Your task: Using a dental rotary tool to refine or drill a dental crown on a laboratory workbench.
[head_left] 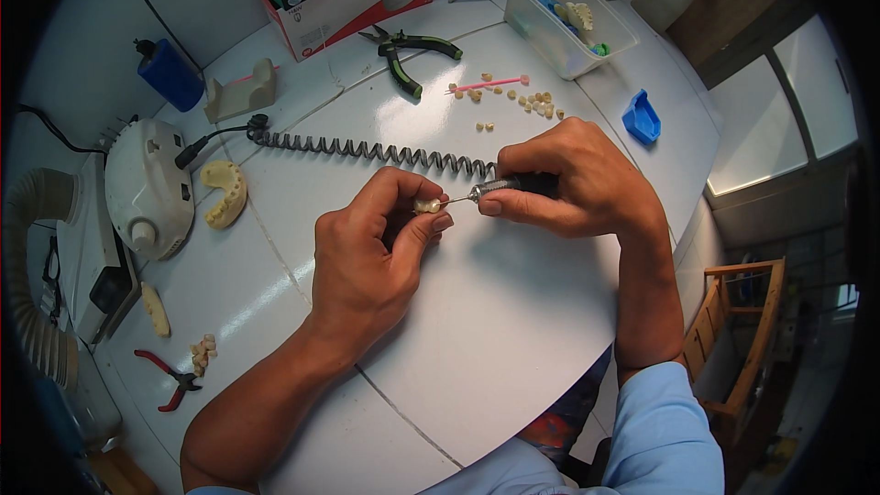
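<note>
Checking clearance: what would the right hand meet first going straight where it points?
The black-and-silver cylindrical handpiece in the right hand likely meets the small, cream, tooth-shaped piece in the left hand; depth is unclear.

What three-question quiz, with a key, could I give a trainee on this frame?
1. Which hand holds the slim black-and-silver rotary handpiece?

2. True or false: in the picture, the cream horseshoe-shaped dental model lies to the right of the white rounded unit with a knob.

3. What does the left hand pinch?
A) The pink thin stick
B) A small cream tooth-shaped piece
C) The red-handled metal pliers

Key:
1. The right hand.
2. True.
3. B.
</note>
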{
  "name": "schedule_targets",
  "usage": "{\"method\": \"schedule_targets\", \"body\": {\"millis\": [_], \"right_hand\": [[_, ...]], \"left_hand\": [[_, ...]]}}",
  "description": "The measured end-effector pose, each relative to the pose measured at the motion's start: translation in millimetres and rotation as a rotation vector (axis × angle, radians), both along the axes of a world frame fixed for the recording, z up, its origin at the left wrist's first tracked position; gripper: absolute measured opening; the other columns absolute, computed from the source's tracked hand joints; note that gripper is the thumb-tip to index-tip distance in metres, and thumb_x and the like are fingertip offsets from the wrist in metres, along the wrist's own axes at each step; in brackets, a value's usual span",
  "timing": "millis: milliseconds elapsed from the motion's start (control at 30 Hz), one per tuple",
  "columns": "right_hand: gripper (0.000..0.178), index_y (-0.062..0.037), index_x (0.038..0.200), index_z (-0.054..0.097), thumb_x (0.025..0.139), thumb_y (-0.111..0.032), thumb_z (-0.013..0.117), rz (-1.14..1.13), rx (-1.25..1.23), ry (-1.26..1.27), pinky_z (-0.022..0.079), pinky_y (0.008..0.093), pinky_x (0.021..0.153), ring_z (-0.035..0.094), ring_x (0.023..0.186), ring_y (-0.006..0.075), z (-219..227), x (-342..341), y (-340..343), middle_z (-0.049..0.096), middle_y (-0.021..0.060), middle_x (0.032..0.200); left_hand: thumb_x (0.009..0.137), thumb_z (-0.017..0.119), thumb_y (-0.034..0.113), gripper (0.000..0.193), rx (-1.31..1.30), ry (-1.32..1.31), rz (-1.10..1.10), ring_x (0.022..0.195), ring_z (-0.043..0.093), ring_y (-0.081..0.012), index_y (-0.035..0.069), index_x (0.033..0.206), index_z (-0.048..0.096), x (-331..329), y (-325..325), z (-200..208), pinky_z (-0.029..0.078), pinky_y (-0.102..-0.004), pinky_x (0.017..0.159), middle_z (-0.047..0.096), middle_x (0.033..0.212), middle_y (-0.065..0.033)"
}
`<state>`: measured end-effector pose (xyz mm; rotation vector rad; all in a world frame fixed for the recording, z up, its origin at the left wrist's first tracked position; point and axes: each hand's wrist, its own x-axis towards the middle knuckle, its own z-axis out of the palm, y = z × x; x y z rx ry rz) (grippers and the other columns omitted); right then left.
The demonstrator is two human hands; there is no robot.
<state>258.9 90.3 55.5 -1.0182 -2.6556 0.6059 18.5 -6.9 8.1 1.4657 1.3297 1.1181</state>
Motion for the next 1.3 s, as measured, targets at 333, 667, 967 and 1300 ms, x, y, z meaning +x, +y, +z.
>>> {"method": "schedule_targets", "body": {"millis": [333, 667, 967, 1300], "right_hand": [[0.059, -0.0076, 0.071, 0.073, 0.097, -0.059, 0.078, -0.014, -0.048, 0.050, 0.041, 0.0409, 0.053, 0.056, 0.049, 0.0255, -4.3, 2.3, 3.4, 0.057, 0.0069, 0.053], [0.060, -0.0072, 0.070, 0.072, 0.098, -0.060, 0.077, -0.002, -0.052, 0.060, 0.040, 0.0413, 0.053, 0.054, 0.048, 0.0263, -3.9, 3.1, 4.2, 0.056, 0.0069, 0.053], [0.059, -0.0076, 0.070, 0.071, 0.098, -0.059, 0.078, 0.003, -0.050, 0.048, 0.041, 0.0409, 0.053, 0.055, 0.048, 0.0258, -4.2, 3.0, 4.5, 0.055, 0.0069, 0.052], [0.060, -0.0079, 0.070, 0.071, 0.098, -0.060, 0.078, 0.006, -0.056, 0.061, 0.040, 0.0409, 0.053, 0.054, 0.047, 0.0252, -5.9, 3.0, 4.4, 0.055, 0.0061, 0.052]], "left_hand": [[0.097, 0.080, -0.006, 0.016, 0.055, -0.046, 0.034, 0.091, 0.072, -0.0102, -0.003, 0.111, 0.073, -0.4, 0.1, -2.9, 0.062, -0.0238, 0.080, 0.059, 0.111, -0.0033], [0.095, 0.083, -0.003, 0.018, 0.087, 0.145, 0.006, 0.085, 0.066, -0.0060, -0.002, 0.111, 0.074, -5.8, -0.3, -1.8, 0.054, -0.0224, 0.075, 0.064, 0.098, -0.0005], [0.097, 0.082, -0.002, 0.016, 0.059, 0.011, 0.037, 0.084, 0.066, -0.0060, -0.002, 0.110, 0.073, -1.6, 0.3, -4.4, 0.055, -0.0227, 0.076, 0.068, 0.094, -0.0002], [0.094, 0.081, -0.008, 0.021, 0.113, -0.028, -0.021, 0.090, 0.070, -0.0068, 0.000, 0.113, 0.077, -3.6, 0.7, -6.5, 0.060, -0.0195, 0.076, 0.066, 0.112, -0.0050]]}}
